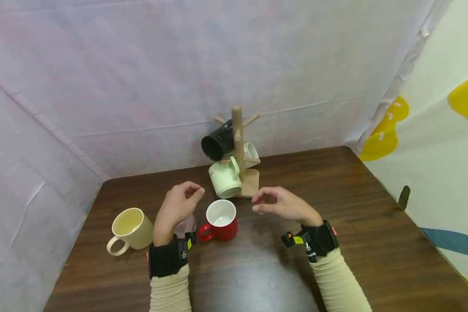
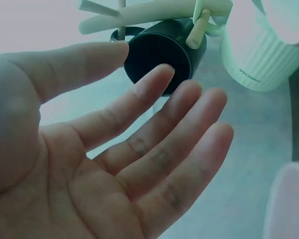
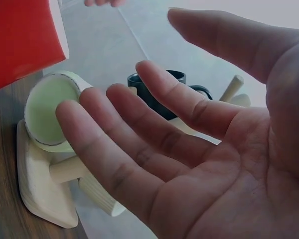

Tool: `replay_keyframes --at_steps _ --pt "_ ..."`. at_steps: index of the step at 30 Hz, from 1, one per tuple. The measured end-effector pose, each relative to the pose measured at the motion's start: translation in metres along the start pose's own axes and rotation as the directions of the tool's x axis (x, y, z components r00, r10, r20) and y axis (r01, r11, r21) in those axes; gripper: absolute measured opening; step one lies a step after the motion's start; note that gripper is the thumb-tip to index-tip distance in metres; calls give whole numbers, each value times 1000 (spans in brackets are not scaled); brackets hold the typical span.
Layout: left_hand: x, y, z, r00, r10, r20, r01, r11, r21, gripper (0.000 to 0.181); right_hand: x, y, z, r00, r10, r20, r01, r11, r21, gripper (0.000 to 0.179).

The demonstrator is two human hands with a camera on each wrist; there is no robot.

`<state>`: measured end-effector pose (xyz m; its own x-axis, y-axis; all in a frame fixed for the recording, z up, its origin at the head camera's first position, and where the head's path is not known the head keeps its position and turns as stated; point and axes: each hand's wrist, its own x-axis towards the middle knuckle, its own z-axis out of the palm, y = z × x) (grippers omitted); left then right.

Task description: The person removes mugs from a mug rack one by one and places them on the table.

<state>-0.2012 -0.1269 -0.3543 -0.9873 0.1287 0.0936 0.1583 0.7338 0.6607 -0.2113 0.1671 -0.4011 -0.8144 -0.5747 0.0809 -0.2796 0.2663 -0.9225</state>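
head view: creased pale cloth walls (image 1: pixel 140 78); dark wood-grain table (image 1: pixel 257 281); pale wooden peg rack (image 1: pixel 237 117) bearing black mug (image 1: pixel 224 141), ribbed green mug (image 1: pixel 224 180), white mug (image 1: pixel 251 151). cream mug (image 1: pixel 134 229) upright near left hand (image 1: pixel 179 203). glossy red mug (image 1: pixel 226 229), white inside, upright between hands; left, right hand (image 1: pixel 284 203): fingers clear of thumb, gripping nothing.

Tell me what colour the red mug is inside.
The red mug is white inside, seen best in the head view.
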Motion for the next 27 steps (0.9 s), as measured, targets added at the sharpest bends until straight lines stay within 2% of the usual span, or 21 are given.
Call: replay_keyframes --at_steps 6,12,18,27 --pt "22 17 -9 999 9 -53 -9 1000 10 32 -2 0 -4 1000 -12 16 11 998 57 21" --pt "41 33 -15 997 18 -73 -21 999 -44 40 -4 -1 -7 1000 -3 11 2 998 62 22" --pt "54 44 -15 996 13 -92 -17 999 -46 50 -6 -2 -9 1000 -13 -4 13 999 50 24" --pt "72 51 -10 993 -43 -107 35 997 -74 66 -9 -1 -13 1000 -15 -6 15 999 50 25"
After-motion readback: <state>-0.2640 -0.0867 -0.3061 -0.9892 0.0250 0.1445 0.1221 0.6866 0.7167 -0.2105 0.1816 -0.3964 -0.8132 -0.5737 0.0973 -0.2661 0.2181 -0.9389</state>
